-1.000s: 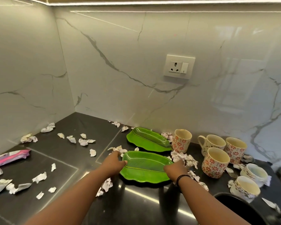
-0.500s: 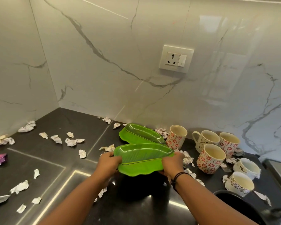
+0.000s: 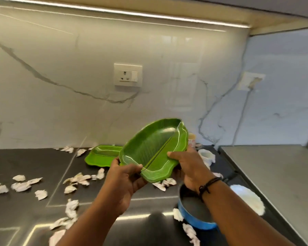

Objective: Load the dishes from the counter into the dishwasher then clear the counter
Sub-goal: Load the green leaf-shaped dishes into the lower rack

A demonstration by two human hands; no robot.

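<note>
Green leaf-shaped plate [image 3: 155, 148] gripped between left hand [image 3: 126, 176] and right hand [image 3: 188, 167] thumbs.

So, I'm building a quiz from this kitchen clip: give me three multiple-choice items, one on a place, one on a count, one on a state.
1. Where is the second green plate?
A. flat on the dark counter
B. inside the blue pan
C. on the steel surface

2. How many hands grip the lifted green plate?
A. none
B. one
C. two

3. How does the lifted plate sit?
A. flat on the counter
B. tilted in the air
C. upside down

Key: 1 A, it lies behind the left hand. 2 C, the left and the right hand each hold an edge. 3 B, its ribbed inside faces the camera, clear of the counter.
</note>
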